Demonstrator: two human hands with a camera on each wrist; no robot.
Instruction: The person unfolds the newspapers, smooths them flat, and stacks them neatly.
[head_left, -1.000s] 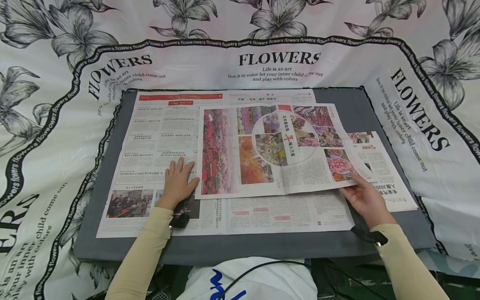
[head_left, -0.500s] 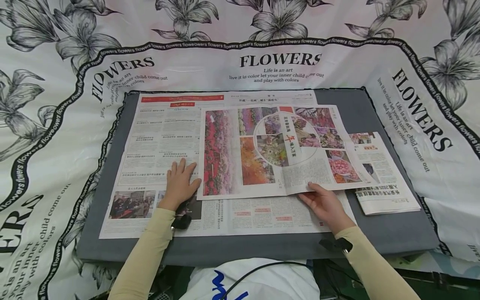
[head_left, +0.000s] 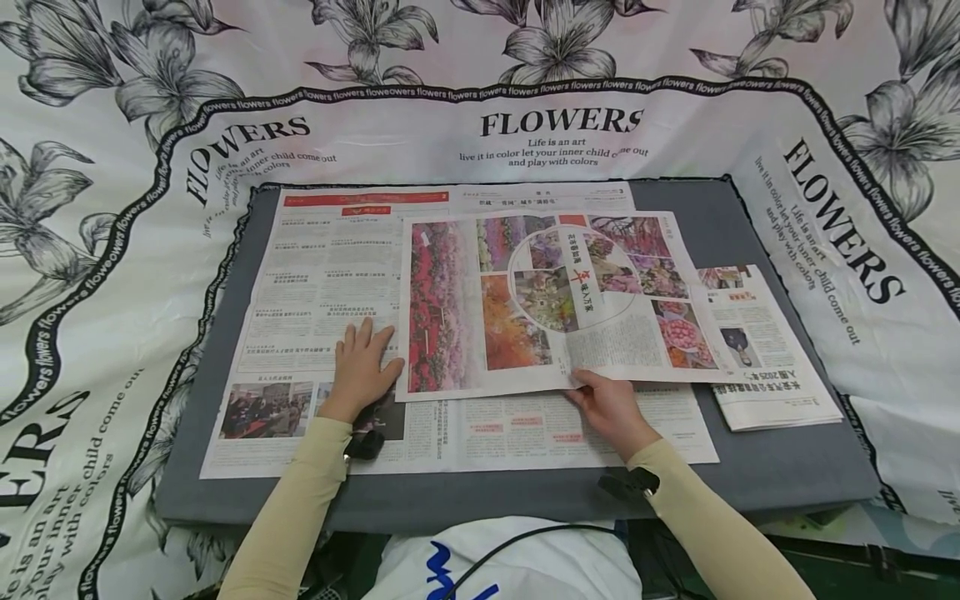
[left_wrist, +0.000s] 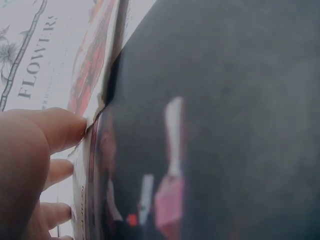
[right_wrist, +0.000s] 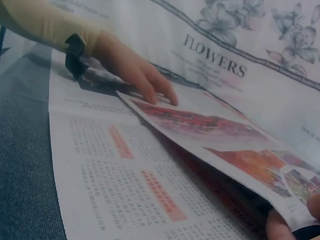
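A newspaper page with flower photos (head_left: 517, 333) lies over a wider spread newspaper (head_left: 300, 333). My right hand (head_left: 611, 412) pinches the page's near edge, close to its middle crease. In the right wrist view, its thumb (right_wrist: 314, 205) is above the paper and a finger is below, and the edge is lifted off the sheet underneath. At the page's left side, my left hand (head_left: 362, 371) rests with spread fingers on the spread newspaper. Its thumb is at the page's left edge. The left wrist view shows that hand (left_wrist: 30, 170) close to the paper edge, partly blurred.
A folded newspaper (head_left: 780, 358) lies at the right, its left side partly under the flower page. All the papers lie on a dark grey table (head_left: 480, 500). Behind and around the table hangs a white cloth (head_left: 405, 133) printed with flowers and lettering.
My right hand has moved left along the page's near edge, from its lower right corner to near the middle crease. My left hand has stayed in place.
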